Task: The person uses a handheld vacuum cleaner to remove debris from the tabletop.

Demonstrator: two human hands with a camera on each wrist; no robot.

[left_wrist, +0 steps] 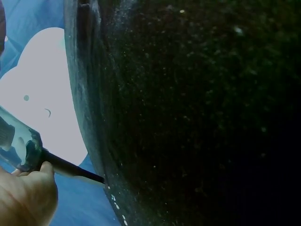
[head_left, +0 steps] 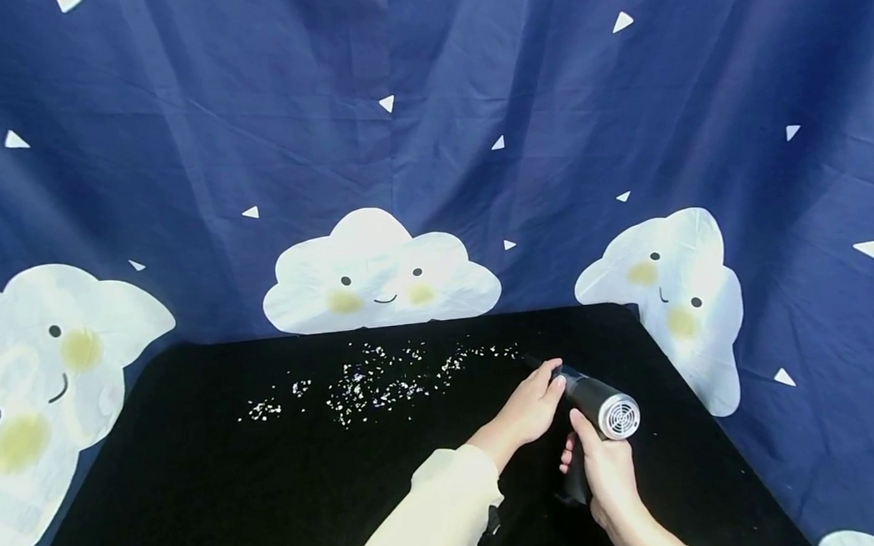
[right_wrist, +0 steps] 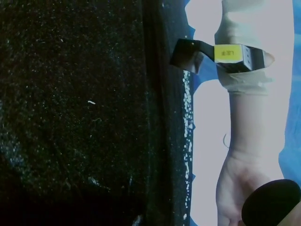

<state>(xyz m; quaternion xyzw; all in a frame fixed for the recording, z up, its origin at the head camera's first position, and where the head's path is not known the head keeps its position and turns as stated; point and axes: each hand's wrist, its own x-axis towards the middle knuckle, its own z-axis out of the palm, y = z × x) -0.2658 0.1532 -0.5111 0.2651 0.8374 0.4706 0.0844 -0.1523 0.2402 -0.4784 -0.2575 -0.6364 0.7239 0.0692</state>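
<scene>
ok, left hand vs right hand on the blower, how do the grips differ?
The left hand holds the front barrel of the handheld blower, near the thin nozzle; the right hand wraps the handle below its rear grille. A cream sleeve covers the left forearm; the right wrist shows bare. Both grip the same blower, aimed toward the scattered confetti.

Handheld blower (head_left: pixel 595 401) in glossy dark plastic with pale grille, tabletop (head_left: pixel 271 500) covered in matt black fuzzy cloth, scattered shiny confetti flakes (head_left: pixel 376 381), creased matt blue printed fabric backdrop (head_left: pixel 471 95), soft cream cloth sleeve (head_left: pixel 437 515).
</scene>
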